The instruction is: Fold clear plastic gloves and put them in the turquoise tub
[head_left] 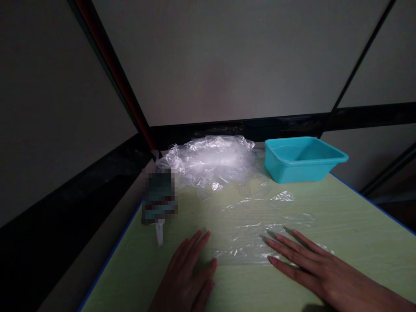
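Note:
A clear plastic bag [247,234] lies spread out on the pale green table, with some wrinkles catching the light. My right hand [308,264] rests over its right part, palm down with fingers apart. Just left of the bag's left edge is my left hand [191,273], its fingers stretched forward and holding nothing. Behind the flat bag sits a crumpled heap of clear plastic bags [214,160].
A turquoise plastic basin [299,169] stands at the back right of the table [130,277]. On the left edge is a pixelated, dark object [159,195] with a white strip below it. Walls border the table's back and left.

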`<move>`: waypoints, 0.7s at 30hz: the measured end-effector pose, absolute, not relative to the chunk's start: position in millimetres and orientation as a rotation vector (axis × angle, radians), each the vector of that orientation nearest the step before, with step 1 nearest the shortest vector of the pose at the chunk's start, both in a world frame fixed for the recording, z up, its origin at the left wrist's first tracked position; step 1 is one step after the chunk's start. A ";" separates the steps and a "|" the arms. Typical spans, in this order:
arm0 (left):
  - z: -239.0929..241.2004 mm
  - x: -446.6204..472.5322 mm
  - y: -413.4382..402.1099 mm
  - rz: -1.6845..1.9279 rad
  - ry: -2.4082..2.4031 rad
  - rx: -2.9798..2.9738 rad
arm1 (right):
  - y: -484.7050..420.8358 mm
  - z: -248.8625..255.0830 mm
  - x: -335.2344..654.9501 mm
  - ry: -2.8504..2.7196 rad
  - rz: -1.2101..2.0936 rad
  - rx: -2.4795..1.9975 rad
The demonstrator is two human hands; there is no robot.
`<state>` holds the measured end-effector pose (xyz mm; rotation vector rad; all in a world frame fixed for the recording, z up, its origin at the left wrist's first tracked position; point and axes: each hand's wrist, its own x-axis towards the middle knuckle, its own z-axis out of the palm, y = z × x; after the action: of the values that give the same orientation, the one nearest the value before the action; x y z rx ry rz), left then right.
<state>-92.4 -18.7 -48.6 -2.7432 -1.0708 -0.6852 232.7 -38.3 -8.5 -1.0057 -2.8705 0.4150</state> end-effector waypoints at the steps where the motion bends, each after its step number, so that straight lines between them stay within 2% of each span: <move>1: -48.3 -92.3 -18.4 -0.691 -1.070 -2.745 | -39.0 -8.6 234.6 -2.871 0.405 -1.008; 8: -45.5 -91.3 -19.1 -0.794 -1.184 -2.805 | -33.0 4.5 248.9 -2.794 0.300 -1.046; 13: -39.0 -89.5 -21.9 -0.845 -1.433 -2.886 | 10.5 14.9 238.0 -2.567 0.170 -1.355; 21: -47.7 -95.9 -22.8 -0.909 -1.379 -2.815 | 75.6 -5.1 222.7 -2.360 -0.008 -1.596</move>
<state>-95.9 -22.8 -47.7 -2.8148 -1.3789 -0.9092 222.7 75.6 -5.1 -1.5961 -2.3596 -0.0078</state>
